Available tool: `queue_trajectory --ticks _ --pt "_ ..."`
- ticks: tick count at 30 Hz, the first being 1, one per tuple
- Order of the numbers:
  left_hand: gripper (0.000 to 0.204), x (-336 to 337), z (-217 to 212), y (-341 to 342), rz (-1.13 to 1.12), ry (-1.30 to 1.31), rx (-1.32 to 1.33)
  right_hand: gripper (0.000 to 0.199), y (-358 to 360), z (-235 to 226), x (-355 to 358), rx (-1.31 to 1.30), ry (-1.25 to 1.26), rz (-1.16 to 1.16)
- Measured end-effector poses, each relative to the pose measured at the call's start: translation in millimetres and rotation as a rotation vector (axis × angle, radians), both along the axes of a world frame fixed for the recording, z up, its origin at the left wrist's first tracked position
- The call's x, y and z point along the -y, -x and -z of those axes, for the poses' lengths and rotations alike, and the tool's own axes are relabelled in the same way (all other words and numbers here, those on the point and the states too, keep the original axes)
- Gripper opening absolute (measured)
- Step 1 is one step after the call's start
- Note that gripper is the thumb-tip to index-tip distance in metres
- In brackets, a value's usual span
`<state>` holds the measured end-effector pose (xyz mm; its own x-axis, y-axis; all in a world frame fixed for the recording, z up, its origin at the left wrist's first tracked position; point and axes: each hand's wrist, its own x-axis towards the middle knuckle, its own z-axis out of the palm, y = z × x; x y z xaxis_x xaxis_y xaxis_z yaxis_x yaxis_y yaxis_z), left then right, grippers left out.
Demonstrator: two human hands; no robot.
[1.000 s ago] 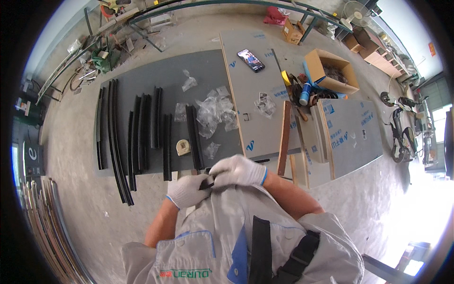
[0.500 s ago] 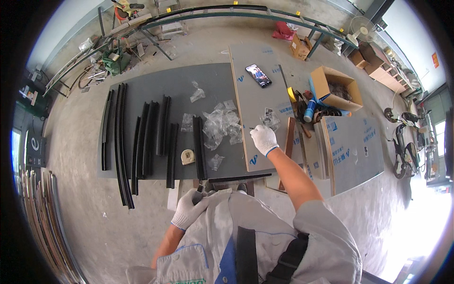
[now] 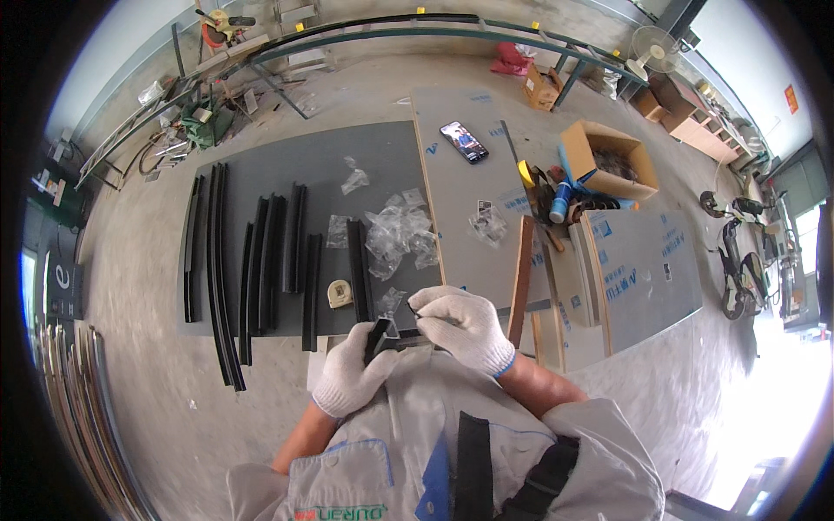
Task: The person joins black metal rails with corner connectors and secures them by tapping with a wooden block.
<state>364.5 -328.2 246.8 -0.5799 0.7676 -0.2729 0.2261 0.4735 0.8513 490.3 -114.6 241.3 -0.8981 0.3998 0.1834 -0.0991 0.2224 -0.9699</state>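
Observation:
Both my hands wear white knit gloves and meet close to my chest. My left hand (image 3: 352, 373) grips a short black profile piece (image 3: 379, 337) by its end. My right hand (image 3: 462, 326) pinches a small dark part against that piece from the right. Just beyond the hands, a yellow tape measure (image 3: 340, 293) and a black strip (image 3: 358, 265) lie on a dark grey sheet (image 3: 304, 156) on the floor.
Several long curved black strips (image 3: 221, 260) lie on the left of the sheet, with empty clear plastic bags (image 3: 400, 230) at its right. A phone (image 3: 463, 141) lies on a pale board. A wooden batten (image 3: 519, 278), a cardboard box (image 3: 608, 161) and tools sit to the right.
My right hand has come back from the small bag on the pale board to the black piece at my chest. My left hand has lifted slightly with the piece.

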Motion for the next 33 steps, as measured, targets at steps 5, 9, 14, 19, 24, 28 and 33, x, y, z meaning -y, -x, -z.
queue_trajectory --ticks 5,9,14,19,24,28,33 --pt "0.053 -20.0 -22.8 -5.5 0.083 -0.105 -0.112 0.014 -24.6 -30.5 9.8 -0.062 0.169 0.069" --pt "0.051 -16.8 -16.7 -5.8 0.121 -0.150 -0.163 0.018 -29.4 -38.5 11.3 -0.103 -0.098 0.061" --pt "0.052 -13.9 -15.1 -6.9 0.150 -0.195 -0.210 0.018 -26.6 -38.8 16.3 -0.073 -0.157 0.038" --pt "0.054 -10.4 -14.0 -8.2 0.136 -0.190 -0.203 0.017 -24.0 -39.5 17.4 -0.077 -0.161 0.026" --pt "0.053 -6.9 -14.5 -10.3 0.118 -0.179 -0.215 0.016 -20.1 -37.7 17.1 -0.095 -0.181 -0.012" --pt "0.052 -6.2 -16.2 -10.8 0.115 -0.162 -0.222 0.016 -19.4 -39.1 13.7 -0.081 -0.202 -0.072" --pt "0.051 -6.0 -15.1 -12.1 0.113 -0.183 -0.244 0.016 -17.9 -39.5 7.9 -0.088 -0.267 -0.109"
